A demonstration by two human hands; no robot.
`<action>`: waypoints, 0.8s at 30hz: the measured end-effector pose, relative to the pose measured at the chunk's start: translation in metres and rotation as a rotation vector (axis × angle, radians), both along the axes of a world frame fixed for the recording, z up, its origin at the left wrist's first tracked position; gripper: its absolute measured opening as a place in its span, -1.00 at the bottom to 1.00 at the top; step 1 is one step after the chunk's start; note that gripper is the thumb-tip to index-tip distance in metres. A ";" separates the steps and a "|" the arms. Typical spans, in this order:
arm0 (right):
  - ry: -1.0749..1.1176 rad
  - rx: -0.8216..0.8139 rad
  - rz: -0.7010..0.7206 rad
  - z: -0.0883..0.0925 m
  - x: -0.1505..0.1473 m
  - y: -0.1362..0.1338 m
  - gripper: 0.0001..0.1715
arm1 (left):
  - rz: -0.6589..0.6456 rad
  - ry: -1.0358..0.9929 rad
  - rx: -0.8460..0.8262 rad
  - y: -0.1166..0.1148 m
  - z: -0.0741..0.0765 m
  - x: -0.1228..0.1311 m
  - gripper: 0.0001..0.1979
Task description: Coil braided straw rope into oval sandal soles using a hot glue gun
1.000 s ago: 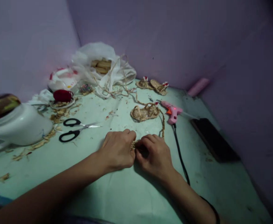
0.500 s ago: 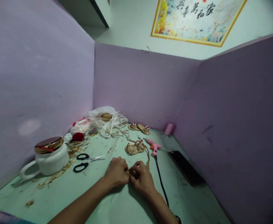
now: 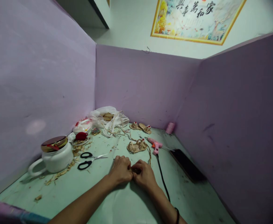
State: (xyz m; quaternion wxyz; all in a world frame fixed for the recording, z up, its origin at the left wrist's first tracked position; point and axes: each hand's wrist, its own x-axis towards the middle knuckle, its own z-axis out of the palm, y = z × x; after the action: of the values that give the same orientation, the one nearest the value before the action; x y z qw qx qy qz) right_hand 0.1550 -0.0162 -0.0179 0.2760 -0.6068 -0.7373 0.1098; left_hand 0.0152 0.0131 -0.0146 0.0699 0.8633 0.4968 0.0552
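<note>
My left hand (image 3: 121,169) and my right hand (image 3: 144,175) meet low over the table, fingertips together. Both are closed in a pinch on a small straw-coloured piece (image 3: 131,170), which the fingers hide almost wholly. Just beyond them lies a woven straw sandal (image 3: 136,147), miniature in size, with a braided straw cord (image 3: 150,155) trailing beside my right hand. To the left of my left hand rest scissors (image 3: 92,159) with black handles, blades slightly apart. A pink glue gun (image 3: 155,145) lies to the right of the sandal.
On the left stands a white mug (image 3: 57,160) with a shiny lid, amid straw scraps (image 3: 61,174). A white plastic bag (image 3: 110,124) sits at the back near two small straw sandals (image 3: 140,127). A pink thread spool (image 3: 170,128), black phone (image 3: 188,165) and black cable (image 3: 162,177) are at right.
The view has shifted slightly, so table things appear a little further right. My right fingers have closed in more, and the straw-coloured piece shows less between my hands.
</note>
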 end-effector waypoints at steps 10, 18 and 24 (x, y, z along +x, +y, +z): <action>0.022 0.036 0.045 -0.009 0.004 -0.001 -0.77 | -0.070 -0.019 0.023 0.002 -0.004 -0.003 -0.68; 0.135 0.081 0.105 -0.009 0.008 -0.004 -0.44 | -0.045 -0.061 -0.010 -0.003 0.005 -0.002 -0.68; 0.339 0.080 0.202 0.003 0.019 -0.002 -0.39 | -0.100 -0.256 -0.165 0.003 0.022 -0.019 -0.85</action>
State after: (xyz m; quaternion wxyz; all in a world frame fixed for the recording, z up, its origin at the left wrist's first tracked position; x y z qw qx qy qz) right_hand 0.1738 -0.0179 -0.0153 0.4078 -0.4911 -0.7411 0.2080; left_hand -0.0042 0.0160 0.0075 0.2063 0.8642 0.4429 0.1203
